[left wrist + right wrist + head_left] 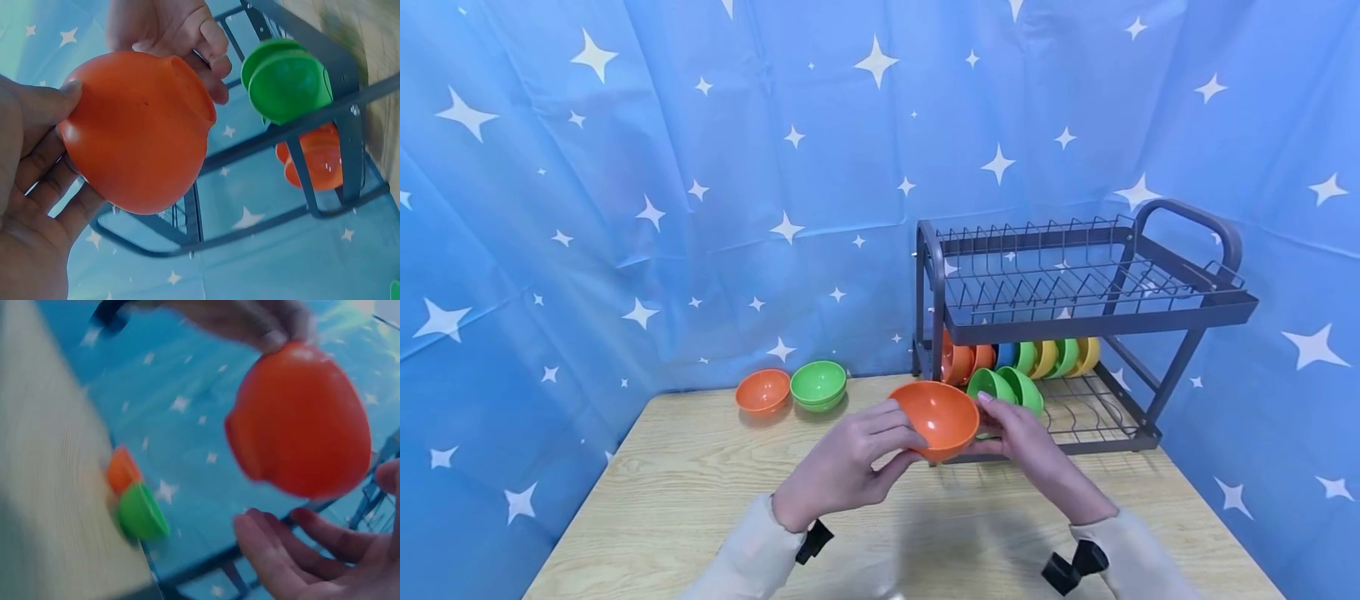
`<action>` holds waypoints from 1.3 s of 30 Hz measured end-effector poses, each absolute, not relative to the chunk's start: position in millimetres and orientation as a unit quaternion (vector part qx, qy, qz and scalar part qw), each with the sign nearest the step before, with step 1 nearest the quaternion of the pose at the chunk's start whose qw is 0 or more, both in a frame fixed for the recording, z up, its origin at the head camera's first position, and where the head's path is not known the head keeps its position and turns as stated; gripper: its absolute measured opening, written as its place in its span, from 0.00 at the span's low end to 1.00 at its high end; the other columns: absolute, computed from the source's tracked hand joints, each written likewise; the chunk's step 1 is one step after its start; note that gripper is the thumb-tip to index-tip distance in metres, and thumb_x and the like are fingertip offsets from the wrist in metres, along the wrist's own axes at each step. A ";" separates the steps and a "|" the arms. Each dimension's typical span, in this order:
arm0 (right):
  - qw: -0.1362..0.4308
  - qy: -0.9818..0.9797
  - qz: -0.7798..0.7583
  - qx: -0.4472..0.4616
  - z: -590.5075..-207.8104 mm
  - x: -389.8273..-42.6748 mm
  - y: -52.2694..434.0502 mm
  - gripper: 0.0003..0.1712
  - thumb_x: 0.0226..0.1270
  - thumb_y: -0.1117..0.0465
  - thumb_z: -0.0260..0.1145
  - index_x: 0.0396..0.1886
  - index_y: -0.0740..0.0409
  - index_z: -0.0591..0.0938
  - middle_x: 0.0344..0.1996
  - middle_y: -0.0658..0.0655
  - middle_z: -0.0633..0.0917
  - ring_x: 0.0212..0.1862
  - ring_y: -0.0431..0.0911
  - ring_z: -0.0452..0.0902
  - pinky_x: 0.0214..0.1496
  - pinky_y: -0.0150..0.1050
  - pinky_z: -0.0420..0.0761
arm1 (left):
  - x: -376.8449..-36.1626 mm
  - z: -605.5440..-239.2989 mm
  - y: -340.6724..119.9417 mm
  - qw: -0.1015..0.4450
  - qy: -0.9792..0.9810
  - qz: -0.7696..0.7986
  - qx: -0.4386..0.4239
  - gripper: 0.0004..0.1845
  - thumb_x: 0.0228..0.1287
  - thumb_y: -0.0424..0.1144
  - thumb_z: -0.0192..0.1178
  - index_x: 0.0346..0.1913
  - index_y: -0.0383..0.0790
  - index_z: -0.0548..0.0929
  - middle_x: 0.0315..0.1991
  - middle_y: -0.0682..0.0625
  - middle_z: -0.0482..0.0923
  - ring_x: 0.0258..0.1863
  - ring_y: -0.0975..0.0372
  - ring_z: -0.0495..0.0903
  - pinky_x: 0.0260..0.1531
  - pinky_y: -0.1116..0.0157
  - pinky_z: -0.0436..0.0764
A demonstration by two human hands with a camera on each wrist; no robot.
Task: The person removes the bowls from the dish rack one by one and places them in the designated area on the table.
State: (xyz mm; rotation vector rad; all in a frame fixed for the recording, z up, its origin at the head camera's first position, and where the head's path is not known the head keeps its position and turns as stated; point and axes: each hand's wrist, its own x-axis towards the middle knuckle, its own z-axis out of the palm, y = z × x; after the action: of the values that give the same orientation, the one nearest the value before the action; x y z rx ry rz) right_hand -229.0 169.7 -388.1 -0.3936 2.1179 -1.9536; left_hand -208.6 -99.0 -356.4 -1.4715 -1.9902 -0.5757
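An orange bowl (936,417) is held above the table by my left hand (859,460), thumb and fingers pinching its left rim. The left wrist view shows this bowl's smooth underside and foot ring (194,87). Beside its right edge is my right hand (1021,440), its fingers spread and loosely bent. A gap between those fingers and the bowl shows in the right wrist view. Just behind the right hand, two green bowls (989,385) stand tilted in the front of the dish rack's lower tier.
A dark two-tier dish rack (1105,323) stands at the right. Several orange, blue, green and yellow bowls (1045,358) line its lower tier at the back. On the wooden table (700,492), an orange bowl (763,392) and stacked green bowls (818,383) sit at the back left.
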 end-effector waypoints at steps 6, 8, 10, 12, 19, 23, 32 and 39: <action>0.002 0.796 -0.589 -0.139 -390.9 -233.8 165.8 0.29 0.82 0.45 0.54 0.67 0.61 0.77 0.61 0.65 0.82 0.57 0.58 0.84 0.53 0.40 0.88 | -215.7 -353.7 -115.9 0.313 -0.756 -0.228 -0.527 0.09 0.61 0.30 0.71 0.41 0.44 0.85 0.42 0.56 0.85 0.46 0.64 0.82 0.53 0.70 0.83; -0.028 0.819 -0.555 -0.144 -391.7 -235.8 164.6 0.26 0.80 0.44 0.57 0.67 0.55 0.78 0.62 0.62 0.83 0.60 0.57 0.82 0.58 0.43 0.87 | -219.4 -353.4 -122.1 0.316 -0.760 -0.232 -0.518 0.08 0.62 0.29 0.71 0.41 0.44 0.85 0.42 0.56 0.86 0.46 0.64 0.82 0.52 0.69 0.83; -0.051 0.836 -0.526 -0.145 -391.8 -238.7 163.0 0.26 0.77 0.43 0.60 0.67 0.49 0.78 0.61 0.58 0.83 0.61 0.53 0.81 0.62 0.48 0.85 | -223.7 -353.8 -128.2 0.319 -0.766 -0.235 -0.506 0.09 0.61 0.29 0.71 0.42 0.44 0.86 0.42 0.56 0.86 0.46 0.63 0.82 0.52 0.68 0.84; -0.071 0.846 -0.507 -0.147 -390.8 -242.2 160.9 0.27 0.75 0.41 0.63 0.67 0.45 0.78 0.61 0.54 0.83 0.62 0.51 0.80 0.64 0.51 0.83 | -228.8 -354.9 -133.9 0.322 -0.773 -0.236 -0.494 0.09 0.61 0.29 0.71 0.42 0.43 0.86 0.42 0.55 0.85 0.45 0.64 0.81 0.50 0.69 0.84; -0.112 0.840 -0.502 -0.174 -384.9 -256.0 153.7 0.35 0.69 0.46 0.71 0.73 0.47 0.72 0.62 0.54 0.81 0.64 0.52 0.78 0.64 0.49 0.83 | -250.3 -367.6 -154.7 0.337 -0.807 -0.213 -0.436 0.11 0.58 0.28 0.73 0.41 0.42 0.86 0.42 0.54 0.85 0.44 0.63 0.81 0.47 0.65 0.87; -0.126 0.839 -0.497 -0.183 -381.8 -264.0 149.7 0.34 0.70 0.51 0.72 0.72 0.52 0.72 0.62 0.57 0.82 0.63 0.55 0.79 0.65 0.51 0.82 | -264.9 -375.4 -166.9 0.334 -0.821 -0.216 -0.409 0.10 0.58 0.27 0.73 0.39 0.42 0.85 0.39 0.53 0.84 0.41 0.62 0.81 0.42 0.63 0.87; -0.151 0.844 -0.483 -0.174 -373.4 -277.6 139.3 0.24 0.72 0.57 0.70 0.64 0.55 0.78 0.59 0.59 0.83 0.62 0.56 0.82 0.63 0.54 0.82 | -290.4 -383.2 -200.8 0.307 -0.867 -0.220 -0.326 0.08 0.60 0.26 0.72 0.39 0.40 0.86 0.37 0.51 0.83 0.39 0.61 0.80 0.39 0.62 0.85; -0.187 0.847 -0.455 -0.203 -371.7 -283.8 133.9 0.20 0.70 0.59 0.71 0.59 0.55 0.81 0.51 0.57 0.88 0.54 0.53 0.86 0.55 0.49 0.87 | -310.3 -397.1 -229.6 0.271 -0.899 -0.239 -0.247 0.07 0.62 0.26 0.68 0.39 0.40 0.86 0.38 0.49 0.84 0.40 0.57 0.82 0.41 0.56 0.86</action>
State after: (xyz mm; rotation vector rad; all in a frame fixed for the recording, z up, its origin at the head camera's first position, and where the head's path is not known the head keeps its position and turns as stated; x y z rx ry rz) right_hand -283.8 133.9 -371.7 -0.7252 3.0326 -1.6293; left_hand -310.3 -229.6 -397.1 -0.6641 -2.4220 -0.6449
